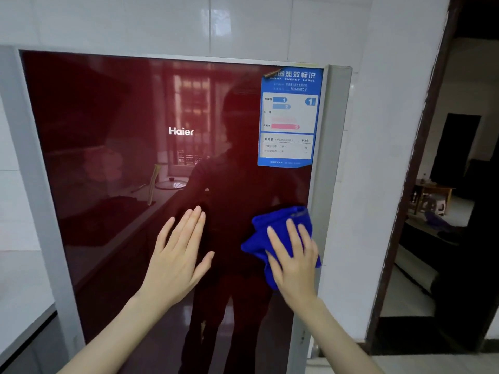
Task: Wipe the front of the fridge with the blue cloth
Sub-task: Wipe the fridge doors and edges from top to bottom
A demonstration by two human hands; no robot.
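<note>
The fridge (113,163) fills the view, with a glossy dark red glass front in a grey frame. A bunched blue cloth (272,228) lies against the door near its right edge. My right hand (293,260) presses it flat to the glass with straight, spread fingers. My left hand (179,252) rests flat on the door a little to the left of the cloth, fingers straight and together, holding nothing.
A blue and white energy label (290,117) sticks to the door's upper right corner. White tiled wall (378,157) stands to the right, then a dark doorway (445,211) into another room. A countertop edge (24,327) is at the lower left.
</note>
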